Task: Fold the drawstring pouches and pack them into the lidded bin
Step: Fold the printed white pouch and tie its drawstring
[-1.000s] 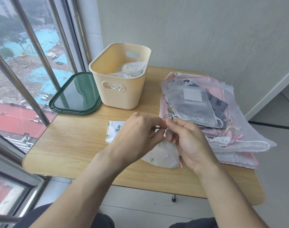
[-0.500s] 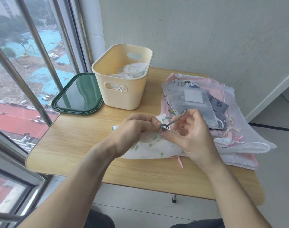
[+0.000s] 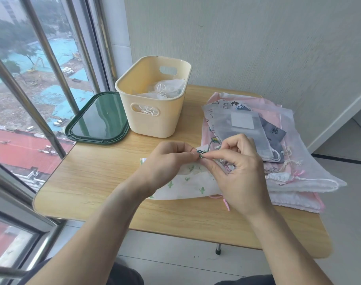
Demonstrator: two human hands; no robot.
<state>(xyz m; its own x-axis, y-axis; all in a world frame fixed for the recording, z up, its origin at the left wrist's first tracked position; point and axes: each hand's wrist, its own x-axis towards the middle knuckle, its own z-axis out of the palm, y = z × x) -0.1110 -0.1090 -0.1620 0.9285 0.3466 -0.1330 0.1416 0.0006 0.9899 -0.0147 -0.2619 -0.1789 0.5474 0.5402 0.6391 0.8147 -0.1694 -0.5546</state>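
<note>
A white pouch with small green cactus prints lies on the wooden table in front of me. My left hand and my right hand meet above it, and both pinch its green drawstring between thumb and fingers. The cream bin stands open behind, with white pouches inside. Its dark green lid lies flat to the left of the bin. A pile of pink, white and grey pouches sits to the right.
A window with metal bars runs along the table's left side. A pale wall stands behind the table. The table's front edge is close to my knees.
The cactus pouch has spread wider on the table under my hands. My fingers have closed in on the drawstring, and the loop between them has shrunk.
</note>
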